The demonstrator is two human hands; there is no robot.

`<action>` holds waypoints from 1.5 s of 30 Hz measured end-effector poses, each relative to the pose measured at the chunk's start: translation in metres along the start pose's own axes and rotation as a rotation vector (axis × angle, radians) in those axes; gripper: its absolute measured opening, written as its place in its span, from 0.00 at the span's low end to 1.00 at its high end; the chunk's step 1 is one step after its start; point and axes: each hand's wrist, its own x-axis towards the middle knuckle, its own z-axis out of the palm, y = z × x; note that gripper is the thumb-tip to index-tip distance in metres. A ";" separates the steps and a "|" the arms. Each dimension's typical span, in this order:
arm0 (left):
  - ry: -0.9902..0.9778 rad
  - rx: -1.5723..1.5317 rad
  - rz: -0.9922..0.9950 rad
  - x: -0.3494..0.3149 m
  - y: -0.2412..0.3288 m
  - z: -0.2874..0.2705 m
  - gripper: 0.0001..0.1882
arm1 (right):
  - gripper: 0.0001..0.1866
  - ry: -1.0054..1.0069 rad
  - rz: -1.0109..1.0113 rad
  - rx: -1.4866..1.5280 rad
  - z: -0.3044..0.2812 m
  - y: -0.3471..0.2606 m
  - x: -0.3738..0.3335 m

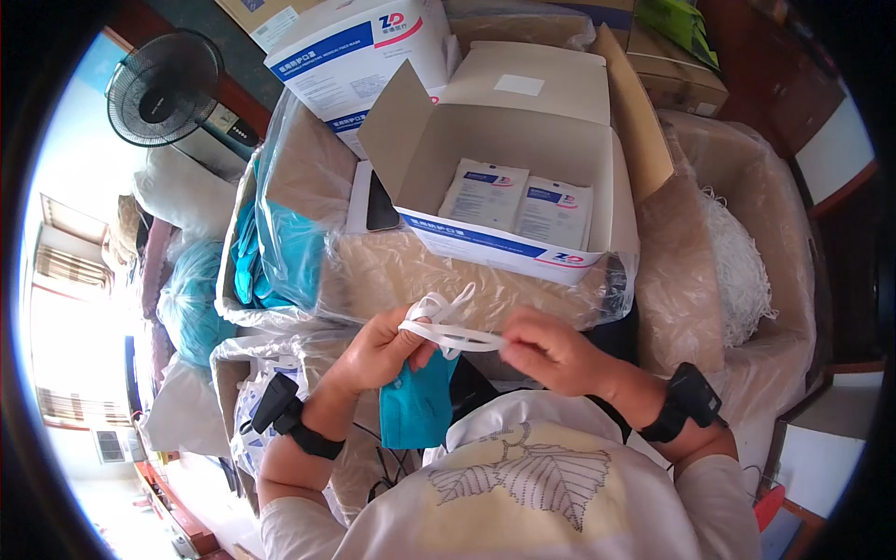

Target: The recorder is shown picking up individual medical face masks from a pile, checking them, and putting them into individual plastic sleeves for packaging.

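Observation:
My left hand (378, 350) is closed on a teal folded face mask (415, 406), which hangs down below the fingers. White elastic straps (437, 308) loop up and sideways from the same grip. The right hand (553, 353), slightly blurred, pinches the far end of one strap, which stretches between both hands in front of my chest. Just beyond them stands an open white and blue carton (485, 241), its flaps up. Two flat white packets (553, 213) show on top inside it.
Closed cartons (359, 56) are stacked behind. Plastic-lined boxes surround me: teal masks (289, 247) lie in one at left, a heap of white elastic (733, 271) in one at right, and white-and-blue packets at lower left. A black phone (381, 205) and a fan (166, 89) are at left.

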 end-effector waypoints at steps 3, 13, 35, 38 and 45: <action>-0.048 -0.016 -0.048 -0.001 0.008 0.000 0.15 | 0.06 0.086 0.089 0.090 -0.013 -0.016 0.009; -0.038 -0.297 -0.153 0.003 0.004 0.007 0.26 | 0.12 -0.167 0.485 0.907 0.013 0.014 0.028; 0.030 0.171 0.122 0.006 -0.012 0.029 0.20 | 0.13 -0.061 0.256 0.237 0.015 -0.011 0.004; 0.072 0.949 0.352 0.019 0.016 0.050 0.15 | 0.12 -0.101 0.376 0.104 0.006 -0.011 0.000; -0.216 1.163 0.392 0.012 0.023 0.046 0.07 | 0.14 -0.333 0.447 0.076 -0.010 -0.030 -0.024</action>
